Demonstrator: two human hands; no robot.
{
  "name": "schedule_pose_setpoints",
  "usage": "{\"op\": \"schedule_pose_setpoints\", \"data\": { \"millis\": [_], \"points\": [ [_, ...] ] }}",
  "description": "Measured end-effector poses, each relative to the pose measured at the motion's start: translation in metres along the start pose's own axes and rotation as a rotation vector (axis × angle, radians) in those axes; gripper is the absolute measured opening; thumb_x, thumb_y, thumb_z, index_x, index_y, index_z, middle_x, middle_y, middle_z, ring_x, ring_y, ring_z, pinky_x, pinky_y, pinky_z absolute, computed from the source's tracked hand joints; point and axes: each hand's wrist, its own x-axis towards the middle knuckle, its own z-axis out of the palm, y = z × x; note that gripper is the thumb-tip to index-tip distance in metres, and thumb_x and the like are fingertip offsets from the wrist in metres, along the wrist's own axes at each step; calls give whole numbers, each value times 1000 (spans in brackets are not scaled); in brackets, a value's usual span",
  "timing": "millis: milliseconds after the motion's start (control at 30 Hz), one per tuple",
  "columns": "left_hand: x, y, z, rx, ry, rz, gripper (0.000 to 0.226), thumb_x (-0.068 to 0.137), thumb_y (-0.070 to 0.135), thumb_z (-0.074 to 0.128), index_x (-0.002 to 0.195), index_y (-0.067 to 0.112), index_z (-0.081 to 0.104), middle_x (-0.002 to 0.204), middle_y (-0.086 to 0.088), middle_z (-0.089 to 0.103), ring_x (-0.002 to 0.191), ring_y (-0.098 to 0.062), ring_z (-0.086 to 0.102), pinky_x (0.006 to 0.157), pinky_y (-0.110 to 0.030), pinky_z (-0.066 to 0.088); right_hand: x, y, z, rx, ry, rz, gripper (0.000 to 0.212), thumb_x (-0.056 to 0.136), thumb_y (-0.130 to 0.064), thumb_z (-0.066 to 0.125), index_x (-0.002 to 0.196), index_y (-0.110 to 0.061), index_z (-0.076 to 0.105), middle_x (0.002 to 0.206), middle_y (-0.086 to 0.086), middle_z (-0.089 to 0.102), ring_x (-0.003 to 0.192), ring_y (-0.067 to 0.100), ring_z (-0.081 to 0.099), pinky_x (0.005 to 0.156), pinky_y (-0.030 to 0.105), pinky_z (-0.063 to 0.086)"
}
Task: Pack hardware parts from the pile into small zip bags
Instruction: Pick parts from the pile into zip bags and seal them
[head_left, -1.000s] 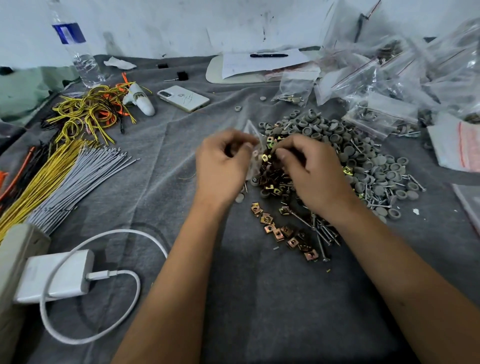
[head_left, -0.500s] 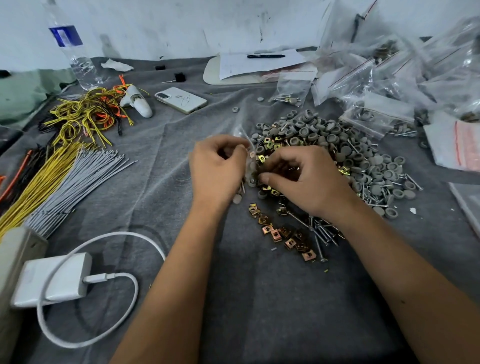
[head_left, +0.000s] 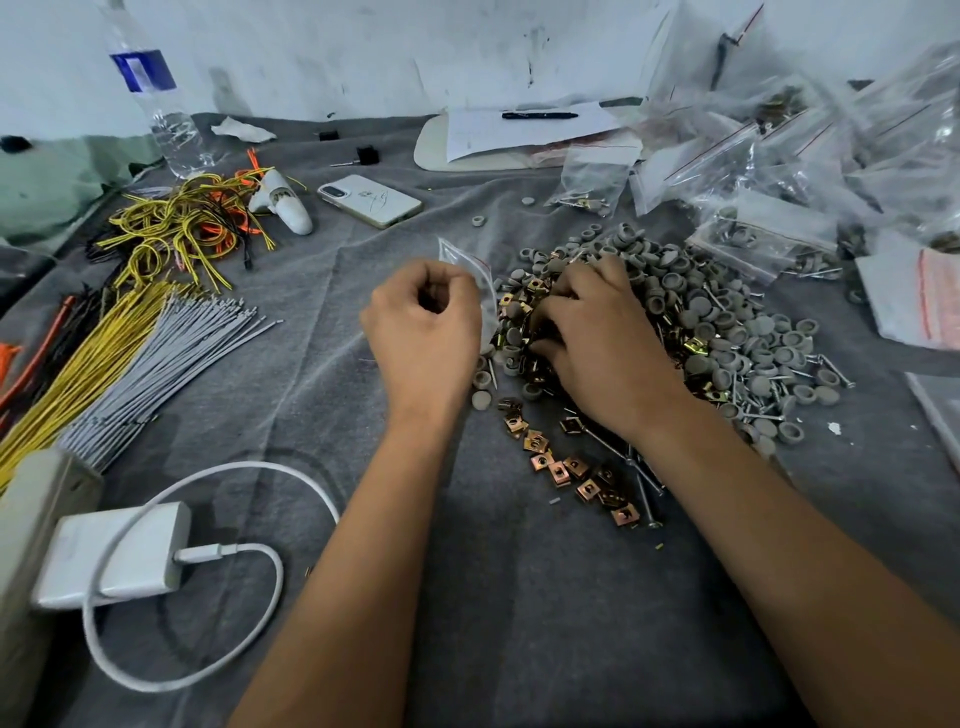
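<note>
On grey cloth (head_left: 519, 597), mid-table, the pile (head_left: 727, 332) of grey caps, brass clips and screws sits just right of centre, w/ a loose trail of brass clips (head_left: 566, 467) running toward the person. Left hand (head_left: 423, 332) is curled round a small zip bag (head_left: 475, 275), pinching it at the pile's left edge; bag looks nearly empty, though contents can't be made out. Bag stands roughly upright, long axis leaning up and away, red zip strip at top, so mouth points up. Right hand (head_left: 597, 332) is down in the pile, fingers bent among the parts; whether it has got hold of a piece, can't tell. Hands are close but not touching.

Progress: plenty done already, judging by filled bags (head_left: 769, 244) heaped at far right. Still lots left, as the pile is big, approx. hundreds of pcs.
</note>
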Motion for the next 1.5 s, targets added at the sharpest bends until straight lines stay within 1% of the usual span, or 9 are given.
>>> {"op": "schedule_pose_setpoints", "data": {
  "millis": [167, 267, 467, 600, 867, 967, 1100, 1233, 1500],
  "points": [
    [0, -4, 3, 11, -149, 23, 19, 87, -3, 62, 93, 12, 71, 67, -2, 59, 61, -18, 53, 59, -33, 43, -7, 12, -10, 308, 131, 105, 19, 84, -27, 83, 96, -12, 81, 89, -2, 62, 88, 13, 53, 77, 21, 38],
    [-1, -6, 4, 41, -241, 66, 27, 86, -6, 61, 97, 17, 67, 62, 4, 51, 58, -14, 48, 57, -30, 40, -10, 15, -15, 479, 188, 169, 16, 84, -30, 83, 88, -15, 80, 81, -7, 66, 73, 0, 57, 68, 10, 38],
    [-4, -8, 5, 119, -367, 183, 20, 86, 2, 69, 97, 18, 68, 60, 7, 57, 55, -5, 53, 55, -21, 44, -11, 17, -16, 840, 164, 290, 11, 91, -20, 77, 101, -21, 81, 73, -19, 72, 66, -1, 66, 66, 19, 52],
    [-5, -10, 6, 144, -409, 200, 22, 86, -3, 68, 96, 17, 73, 61, 4, 61, 55, -6, 55, 56, -22, 45, -11, 18, -17, 1042, 127, 295, 26, 89, -1, 75, 104, -23, 77, 88, -4, 78, 74, 8, 71, 68, 21, 56],
    [-5, -6, 5, 108, -458, 103, 13, 97, 17, 71, 87, 15, 80, 63, 8, 68, 57, -10, 61, 56, -29, 46, -12, 14, -17, 922, 91, 250, 12, 87, -11, 80, 95, -20, 77, 77, -3, 75, 58, 6, 67, 55, 17, 52],
    [-5, -5, 6, 82, -534, 58, 21, 98, 24, 73, 83, 11, 80, 66, -12, 71, 57, -29, 62, 55, -43, 51, -14, 13, -18, 705, 82, 164, 8, 85, -14, 82, 91, -16, 79, 73, -9, 72, 63, 2, 67, 59, 14, 51],
    [-4, -7, 6, 58, -577, -5, 17, 96, 17, 75, 83, 8, 79, 64, -9, 70, 51, -14, 59, 46, -22, 41, -16, 11, -19, 582, 99, 99, 10, 83, -9, 83, 91, -12, 80, 76, -6, 73, 67, 1, 67, 63, 12, 52],
    [-4, -8, 6, -10, -564, -122, 23, 101, 18, 68, 82, 7, 77, 62, -7, 67, 50, -13, 59, 38, -14, 37, -15, 11, -18, 780, 130, 160, 6, 88, -11, 79, 93, -14, 79, 70, -5, 73, 53, 9, 70, 50, 19, 54],
    [-6, -4, 8, -100, -537, -161, 32, 106, 17, 59, 82, 0, 71, 53, 6, 61, 44, -4, 53, 43, -16, 41, -13, 14, -16, 995, 224, 293, 11, 98, -10, 67, 94, -19, 72, 78, -6, 70, 66, 14, 72, 57, 50, 63]
  ]
}}
